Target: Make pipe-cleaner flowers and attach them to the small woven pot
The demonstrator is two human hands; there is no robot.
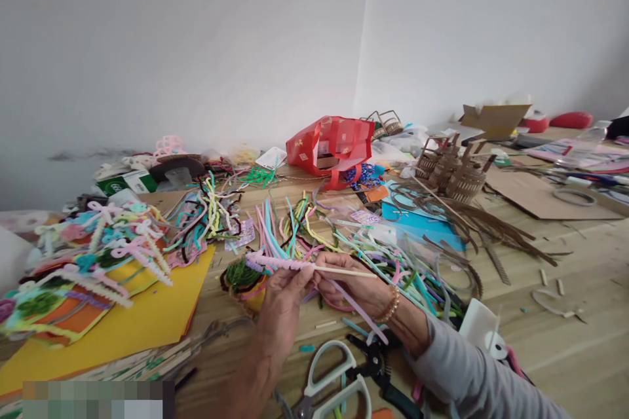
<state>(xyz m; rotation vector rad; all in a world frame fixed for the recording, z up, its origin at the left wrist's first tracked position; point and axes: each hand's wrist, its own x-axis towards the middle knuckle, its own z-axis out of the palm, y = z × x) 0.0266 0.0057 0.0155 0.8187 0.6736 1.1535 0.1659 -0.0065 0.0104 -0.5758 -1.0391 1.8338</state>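
I had my left grip (pixel 287 294) pinched narrow on the pink pipe cleaner (pixel 280 263) coiled around a thin wooden stick (pixel 351 271), my right grip (pixel 356 288) closed on the stick just beside it, both above the desk (pixel 580 334).

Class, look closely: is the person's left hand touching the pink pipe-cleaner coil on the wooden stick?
Touching: the head view shows the left hand with its fingers pressed against the pink pipe-cleaner coil, pinching it.

red tote bag (pixel 329 147) | cardboard-strip baskets (pixel 462 183) | white-handled scissors (pixel 329 373) | yellow card sheet (pixel 147 314) | wooden table (pixel 565 353)
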